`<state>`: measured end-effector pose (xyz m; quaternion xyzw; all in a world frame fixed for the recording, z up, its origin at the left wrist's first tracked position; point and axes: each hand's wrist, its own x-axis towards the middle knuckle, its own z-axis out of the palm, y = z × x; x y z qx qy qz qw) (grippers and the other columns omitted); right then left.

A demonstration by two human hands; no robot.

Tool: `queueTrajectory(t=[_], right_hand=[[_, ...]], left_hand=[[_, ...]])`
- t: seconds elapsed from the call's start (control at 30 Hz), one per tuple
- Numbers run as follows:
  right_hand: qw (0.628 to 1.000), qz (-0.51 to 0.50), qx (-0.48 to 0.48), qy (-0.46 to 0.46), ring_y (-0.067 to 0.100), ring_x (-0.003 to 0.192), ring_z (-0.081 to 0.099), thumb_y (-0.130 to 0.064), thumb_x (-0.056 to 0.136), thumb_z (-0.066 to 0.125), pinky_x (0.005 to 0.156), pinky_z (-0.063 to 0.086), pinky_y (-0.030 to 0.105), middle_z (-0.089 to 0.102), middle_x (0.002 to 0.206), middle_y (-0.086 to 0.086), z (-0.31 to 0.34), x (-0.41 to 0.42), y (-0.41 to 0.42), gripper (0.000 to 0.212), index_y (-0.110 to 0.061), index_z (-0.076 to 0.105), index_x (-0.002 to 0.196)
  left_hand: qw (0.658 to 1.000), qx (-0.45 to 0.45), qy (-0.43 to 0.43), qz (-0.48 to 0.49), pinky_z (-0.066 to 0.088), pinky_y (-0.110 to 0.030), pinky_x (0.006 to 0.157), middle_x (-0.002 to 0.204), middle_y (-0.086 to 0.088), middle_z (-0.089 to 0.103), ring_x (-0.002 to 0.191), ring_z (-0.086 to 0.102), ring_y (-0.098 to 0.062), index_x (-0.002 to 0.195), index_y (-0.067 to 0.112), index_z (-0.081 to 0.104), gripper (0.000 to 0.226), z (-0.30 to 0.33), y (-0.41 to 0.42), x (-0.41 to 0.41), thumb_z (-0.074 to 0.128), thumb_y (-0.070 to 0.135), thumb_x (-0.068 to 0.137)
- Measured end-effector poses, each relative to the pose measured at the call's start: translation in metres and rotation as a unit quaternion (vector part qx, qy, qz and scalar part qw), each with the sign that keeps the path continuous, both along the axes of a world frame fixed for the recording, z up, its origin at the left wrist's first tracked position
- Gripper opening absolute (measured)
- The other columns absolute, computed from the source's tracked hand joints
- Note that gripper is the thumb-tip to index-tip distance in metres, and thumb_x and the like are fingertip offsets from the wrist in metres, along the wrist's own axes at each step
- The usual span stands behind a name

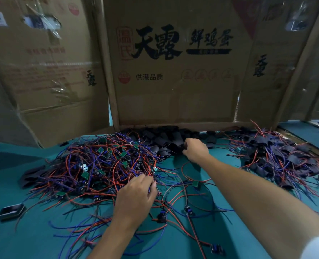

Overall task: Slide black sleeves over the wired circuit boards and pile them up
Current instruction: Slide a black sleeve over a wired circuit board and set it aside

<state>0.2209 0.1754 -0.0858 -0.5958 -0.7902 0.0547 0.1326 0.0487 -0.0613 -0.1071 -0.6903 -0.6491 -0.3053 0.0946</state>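
Cardboard boxes [173, 71] stand behind the green table [24, 240]. Bare wired circuit boards [91, 165] lie tangled on the left, finished ones [278, 157] piled on the right. Between them, the right hand [196, 149] curls into the black sleeves [162, 141], probably picking one. The left hand [134, 199] pinches wires, probably to pull a board free.

Tangled heap of bare wired circuit boards [99, 165] lies left, loose black sleeves [162, 139] behind, sleeved pile [278, 156] right, on the green table [33, 230].

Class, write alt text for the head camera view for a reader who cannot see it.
A person's left hand grips wires in a tangle of wired circuit boards on a teal table, while the right hand reaches into a heap of black sleeves. Sleeved boards lie piled at right.
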Motion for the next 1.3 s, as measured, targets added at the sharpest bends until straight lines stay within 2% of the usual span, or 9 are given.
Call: queueTrajectory(t=[0.1,0.23,0.4,0.6,0.73,0.87,1.03,1.17,1.3], right_hand=[[1.0,0.004,0.007,0.001,0.029,0.085,0.061,-0.028,0.099,0.054,0.067,0.048,0.035,0.066,0.092,0.007,0.007,0.009,-0.016,0.016,-0.013,0.061,0.103],[0.996,0.005,0.001,0.091,0.025,0.063,0.052,-0.029,0.094,0.057,0.051,0.035,0.028,0.054,0.063,0.003,0.024,0.011,-0.064,0.027,-0.018,0.052,0.071],[0.984,0.108,-0.039,0.139,0.015,0.055,0.042,-0.033,0.087,0.062,0.045,0.027,0.023,0.047,0.054,0.002,0.017,0.013,-0.16,0.034,-0.01,0.052,0.064],[0.941,0.173,-0.112,0.269,0.009,0.059,0.038,-0.035,0.094,0.061,0.06,0.036,0.039,0.046,0.062,0.007,0.01,0.023,-0.213,0.037,-0.015,0.055,0.064],[0.791,0.177,-0.3,0.502,0.013,0.077,0.063,-0.043,0.094,0.055,0.067,0.048,0.028,0.064,0.079,0.004,0.016,0.024,-0.217,0.036,-0.015,0.069,0.077],[0.702,0.195,-0.37,0.577,0.024,0.085,0.063,-0.032,0.089,0.065,0.066,0.047,0.027,0.061,0.087,0.008,0.015,0.029,-0.213,0.026,-0.007,0.069,0.094],[0.678,0.148,-0.354,0.627,0.017,0.076,0.062,-0.034,0.075,0.074,0.064,0.053,0.025,0.067,0.091,0.013,0.009,0.03,-0.205,0.043,-0.002,0.073,0.104],[0.687,0.111,-0.35,0.627,0.017,0.08,0.065,-0.042,0.074,0.074,0.062,0.053,0.028,0.068,0.094,0.008,0.008,0.033,-0.203,0.044,-0.009,0.075,0.102],[0.696,0.093,-0.344,0.624,0.016,0.081,0.066,-0.044,0.073,0.075,0.062,0.053,0.028,0.072,0.096,0.006,0.007,0.03,-0.206,0.042,-0.013,0.076,0.101]], left_hand=[[1.0,-0.005,0.006,-0.004,0.048,-0.026,0.052,0.073,0.013,0.051,0.067,0.051,-0.005,0.081,0.024,0.058,0.018,-0.001,-0.001,0.002,0.055,0.029,0.098],[1.0,0.016,-0.005,-0.009,0.049,-0.023,0.053,0.078,0.014,0.056,0.072,0.057,-0.006,0.093,0.024,0.063,0.009,0.005,-0.003,0.004,0.06,0.032,0.095],[0.999,-0.002,0.029,-0.031,0.048,-0.025,0.078,0.112,0.01,0.059,0.103,0.056,-0.009,0.142,0.021,0.046,0.071,0.009,-0.007,0.019,0.049,0.061,0.085],[0.989,0.05,0.064,-0.121,0.045,-0.024,0.066,0.096,0.008,0.056,0.088,0.06,-0.015,0.113,0.023,0.059,0.036,0.009,-0.009,0.022,0.058,0.045,0.085],[0.986,0.037,0.002,-0.163,0.05,-0.029,0.067,0.098,0.01,0.054,0.088,0.058,-0.012,0.118,0.025,0.059,0.037,0.011,-0.013,0.02,0.062,0.05,0.091],[0.979,0.04,-0.026,-0.198,0.053,-0.031,0.066,0.103,0.009,0.052,0.088,0.059,-0.01,0.132,0.029,0.055,0.046,0.016,-0.016,0.019,0.056,0.054,0.093],[0.98,-0.008,-0.128,-0.154,0.039,-0.011,0.082,0.103,0.02,0.051,0.096,0.049,0.006,0.13,0.032,0.056,0.051,0.026,-0.014,0.003,0.054,0.064,0.09],[0.991,-0.063,-0.12,-0.008,0.045,-0.03,0.089,0.103,0.007,0.06,0.101,0.052,-0.011,0.109,0.019,0.065,0.016,0.054,0.033,-0.037,0.054,0.026,0.1],[0.99,-0.104,-0.068,0.07,0.05,-0.038,0.086,0.105,-0.011,0.067,0.096,0.06,-0.027,0.1,0.009,0.067,0.018,0.087,0.097,-0.065,0.051,0.018,0.101]])
